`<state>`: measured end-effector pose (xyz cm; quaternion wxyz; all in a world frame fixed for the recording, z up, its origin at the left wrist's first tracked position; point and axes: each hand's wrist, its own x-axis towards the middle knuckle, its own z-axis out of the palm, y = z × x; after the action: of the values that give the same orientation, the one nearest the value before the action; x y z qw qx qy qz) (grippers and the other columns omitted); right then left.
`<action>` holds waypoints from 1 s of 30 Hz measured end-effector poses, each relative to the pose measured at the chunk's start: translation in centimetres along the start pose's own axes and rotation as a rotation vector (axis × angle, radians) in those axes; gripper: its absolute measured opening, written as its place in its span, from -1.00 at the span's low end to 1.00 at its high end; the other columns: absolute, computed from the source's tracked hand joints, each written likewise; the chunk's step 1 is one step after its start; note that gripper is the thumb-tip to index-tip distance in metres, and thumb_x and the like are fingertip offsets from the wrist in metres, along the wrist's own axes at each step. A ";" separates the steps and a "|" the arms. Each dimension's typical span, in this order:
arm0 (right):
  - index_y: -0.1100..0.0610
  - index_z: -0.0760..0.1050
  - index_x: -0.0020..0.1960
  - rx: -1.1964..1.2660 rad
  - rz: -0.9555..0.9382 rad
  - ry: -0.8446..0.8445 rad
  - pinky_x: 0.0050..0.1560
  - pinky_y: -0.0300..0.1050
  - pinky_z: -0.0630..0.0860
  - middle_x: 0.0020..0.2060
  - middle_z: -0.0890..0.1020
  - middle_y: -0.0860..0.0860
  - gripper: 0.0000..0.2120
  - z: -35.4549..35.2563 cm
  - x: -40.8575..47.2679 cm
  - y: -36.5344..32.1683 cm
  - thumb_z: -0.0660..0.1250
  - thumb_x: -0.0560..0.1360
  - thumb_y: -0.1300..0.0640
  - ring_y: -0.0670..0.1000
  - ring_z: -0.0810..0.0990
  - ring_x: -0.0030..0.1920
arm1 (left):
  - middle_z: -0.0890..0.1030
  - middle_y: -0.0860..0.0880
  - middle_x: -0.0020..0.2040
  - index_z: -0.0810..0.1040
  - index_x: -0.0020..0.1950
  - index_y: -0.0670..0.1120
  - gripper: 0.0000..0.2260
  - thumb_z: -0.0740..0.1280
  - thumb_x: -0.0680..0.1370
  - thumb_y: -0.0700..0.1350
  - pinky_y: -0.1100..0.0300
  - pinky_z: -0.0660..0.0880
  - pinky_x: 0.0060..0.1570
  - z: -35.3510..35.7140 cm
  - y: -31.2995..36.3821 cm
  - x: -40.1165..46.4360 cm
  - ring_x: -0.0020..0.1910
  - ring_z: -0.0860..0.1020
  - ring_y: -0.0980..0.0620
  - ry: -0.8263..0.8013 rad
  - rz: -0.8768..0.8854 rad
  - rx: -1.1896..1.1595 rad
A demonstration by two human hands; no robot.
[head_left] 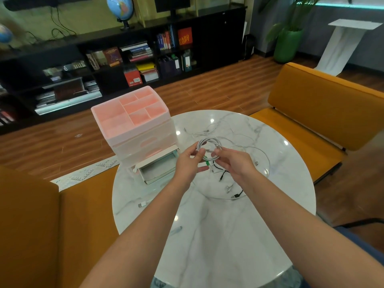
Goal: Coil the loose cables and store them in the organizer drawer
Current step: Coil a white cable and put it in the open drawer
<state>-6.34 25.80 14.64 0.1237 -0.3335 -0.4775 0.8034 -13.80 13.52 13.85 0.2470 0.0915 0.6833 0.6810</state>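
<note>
Both hands pinch one white cable coil (208, 149) above the middle of the desk (218, 235): left hand (188, 163) on its left rim, right hand (232, 161) on its right. The open drawer (156, 170) lies just left of the left hand, the nearer one.

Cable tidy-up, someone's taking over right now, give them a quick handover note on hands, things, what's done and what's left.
Left hand: grips the coiled white cable on its left side.
Right hand: fingers pinch the same coil on its right side, above the round marble table.
Pink organizer stands at the table's left edge; its bottom drawer is pulled open and looks empty.
Done: one white cable looped into a coil, not yet stored.
Left: drop this coil in the drawer, then coil the loose white cables and the black cable on the table.
</note>
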 end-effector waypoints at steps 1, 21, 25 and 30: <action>0.33 0.58 0.15 0.008 0.022 -0.024 0.15 -0.05 0.59 0.00 0.70 0.16 -0.72 0.0 0.0 0.0 0.44 0.46 0.27 0.07 0.69 0.00 | 0.56 -0.25 0.10 0.54 0.32 -0.05 -0.73 0.30 0.61 -0.15 0.12 0.64 -0.17 0.1 0.0 0.0 -0.02 0.64 -0.05 0.004 0.001 -0.002; 0.21 0.57 0.18 -0.206 0.022 -0.290 -0.07 -0.14 0.62 -0.12 0.67 0.11 -0.70 -1.2 0.2 -1.6 0.43 0.45 0.32 0.03 0.65 -0.19 | 0.65 -0.22 0.01 0.59 0.25 -0.12 -0.76 0.33 0.60 -0.12 0.01 0.66 -0.17 0.1 1.3 1.2 -0.01 0.65 -0.16 0.068 0.024 0.030; 0.25 0.58 0.21 -0.257 0.044 -0.220 -0.10 -0.08 0.66 -0.11 0.67 0.21 -0.64 -1.7 0.4 -1.1 0.47 0.42 0.30 0.11 0.65 -0.22 | 0.59 -0.14 -0.03 0.57 0.21 -0.11 -0.79 0.31 0.61 -0.08 0.10 0.66 -0.19 -0.2 1.1 1.1 0.02 0.62 -0.12 0.016 0.033 0.178; 0.41 0.49 0.24 -0.249 0.051 -0.172 -0.16 -0.09 0.64 -0.06 0.68 0.27 -0.50 -1.9 0.7 -0.7 0.52 0.34 0.39 0.12 0.69 -0.24 | 0.68 -0.04 -0.06 0.55 0.19 -0.05 -0.80 0.28 0.62 -0.02 0.22 0.60 -0.21 -1.2 0.5 0.8 -0.10 0.63 0.05 -0.096 0.047 0.304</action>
<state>-5.66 27.83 14.28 0.0194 -0.2881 -0.5734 0.7667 -15.18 12.89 14.13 0.2466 0.1763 0.7636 0.5701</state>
